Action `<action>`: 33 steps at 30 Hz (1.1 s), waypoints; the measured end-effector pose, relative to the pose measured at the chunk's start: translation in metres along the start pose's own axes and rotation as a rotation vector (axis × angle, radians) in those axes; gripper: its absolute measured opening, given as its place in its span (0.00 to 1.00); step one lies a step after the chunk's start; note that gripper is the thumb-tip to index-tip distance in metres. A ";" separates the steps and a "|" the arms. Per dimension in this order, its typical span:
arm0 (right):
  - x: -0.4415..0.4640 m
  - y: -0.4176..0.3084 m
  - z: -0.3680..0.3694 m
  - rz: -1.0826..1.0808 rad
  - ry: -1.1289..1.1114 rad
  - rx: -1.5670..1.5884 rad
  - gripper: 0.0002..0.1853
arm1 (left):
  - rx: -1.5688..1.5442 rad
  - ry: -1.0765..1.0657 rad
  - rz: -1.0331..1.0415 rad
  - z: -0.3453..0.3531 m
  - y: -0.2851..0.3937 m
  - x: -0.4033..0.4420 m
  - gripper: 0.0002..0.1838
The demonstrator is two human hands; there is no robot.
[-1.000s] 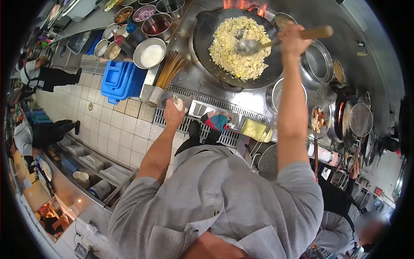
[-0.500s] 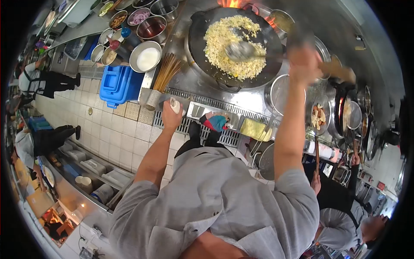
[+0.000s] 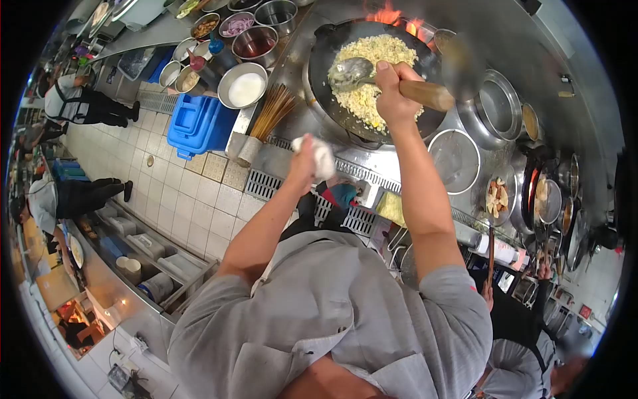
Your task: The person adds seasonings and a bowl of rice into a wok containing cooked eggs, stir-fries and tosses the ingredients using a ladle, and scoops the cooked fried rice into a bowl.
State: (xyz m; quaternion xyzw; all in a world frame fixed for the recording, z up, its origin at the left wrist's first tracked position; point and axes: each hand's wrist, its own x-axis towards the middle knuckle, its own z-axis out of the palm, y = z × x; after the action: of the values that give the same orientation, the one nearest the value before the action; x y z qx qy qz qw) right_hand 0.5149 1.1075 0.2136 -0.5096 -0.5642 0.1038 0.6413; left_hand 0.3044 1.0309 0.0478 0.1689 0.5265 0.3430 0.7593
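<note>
My right hand (image 3: 397, 100) is closed around the wooden handle of a ladle (image 3: 350, 73), thumb lying along it. The ladle's metal bowl rests among fried rice (image 3: 377, 49) at the left side of a large black wok (image 3: 321, 52). Flames (image 3: 385, 14) rise behind the wok's far rim. Lower and to the left, my left hand (image 3: 303, 166) grips a bunched white cloth (image 3: 323, 159), slightly blurred, held apart from the wok near the front of the stove.
To the left stand a bowl of white granules (image 3: 246, 90), a bundle of thin sticks (image 3: 278, 110) and a blue bin (image 3: 199, 123). Strainers (image 3: 454, 163) and metal bowls (image 3: 498, 106) lie right. A co-worker (image 3: 518, 346) stands at lower right; others are at far left.
My right hand has moved left and down, bringing the ladle to the rice's left edge. My left hand has moved right toward the wok with the cloth. The whole view has shifted slightly.
</note>
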 end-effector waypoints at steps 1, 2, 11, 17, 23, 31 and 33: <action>0.005 0.022 -0.003 -0.056 0.045 -0.065 0.13 | 0.029 -0.040 -0.037 0.030 0.011 -0.011 0.33; 0.023 0.052 -0.014 -0.123 0.090 -0.126 0.14 | 0.072 -0.217 -0.067 0.043 0.012 -0.008 0.36; 0.054 0.070 -0.171 0.070 0.512 0.325 0.13 | 0.174 -0.075 -0.255 0.107 0.002 0.030 0.35; -0.018 0.047 -0.137 0.504 0.884 0.801 0.17 | -0.044 -0.144 -0.042 0.096 -0.040 0.074 0.10; -0.045 -0.066 -0.216 0.569 0.582 0.803 0.24 | -0.179 0.008 -0.084 0.094 0.010 -0.145 0.09; 0.006 0.015 -0.164 0.311 0.821 0.673 0.17 | 0.019 -0.030 -0.021 0.003 -0.097 -0.052 0.09; -0.018 -0.032 -0.182 0.300 0.730 0.760 0.20 | -0.041 0.107 -0.304 0.008 -0.074 -0.147 0.14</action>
State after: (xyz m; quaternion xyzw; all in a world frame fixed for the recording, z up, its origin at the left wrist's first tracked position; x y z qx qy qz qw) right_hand 0.6456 0.9826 0.2559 -0.3197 -0.1488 0.2073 0.9125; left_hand 0.3067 0.8763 0.1059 0.0532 0.5785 0.2432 0.7768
